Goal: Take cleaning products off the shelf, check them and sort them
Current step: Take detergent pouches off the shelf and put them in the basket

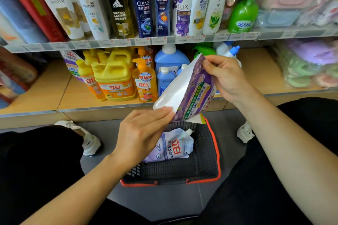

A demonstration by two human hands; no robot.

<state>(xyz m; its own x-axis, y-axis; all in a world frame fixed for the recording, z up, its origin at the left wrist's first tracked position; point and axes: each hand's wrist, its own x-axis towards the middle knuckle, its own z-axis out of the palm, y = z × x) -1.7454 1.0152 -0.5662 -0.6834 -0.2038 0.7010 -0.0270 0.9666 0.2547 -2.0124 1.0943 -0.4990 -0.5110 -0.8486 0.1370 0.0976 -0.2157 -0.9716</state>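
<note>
**Purple pouch held over the basket, a hand at each end**

Two shelves fill the view. The upper shelf (164, 41) carries a row of upright shampoo and body-wash bottles, with a green pump bottle (241, 12) toward its right end. The wooden lower shelf (45, 93) holds cleaning products near its front edge: a yellow jug (115, 78) at the left of the group, an orange pump bottle (144, 82) just beside it, and a large blue bottle (171, 58) behind.

On the grey floor below the lower shelf's front edge sits a black basket (201, 160) with an orange rim, between the person's two white shoes. A pale lilac spouted pouch (172, 147) lies inside it, against the far wall, its cap toward the right.

Above the basket's far rim a purple pouch (192, 89) is held tilted, its silver side facing left and its printed side facing right. The right hand (226, 76) grips the pouch's top corner with curled fingers. The left hand (142, 133) pinches its lower edge, with the fingers closed on the silver side.
</note>
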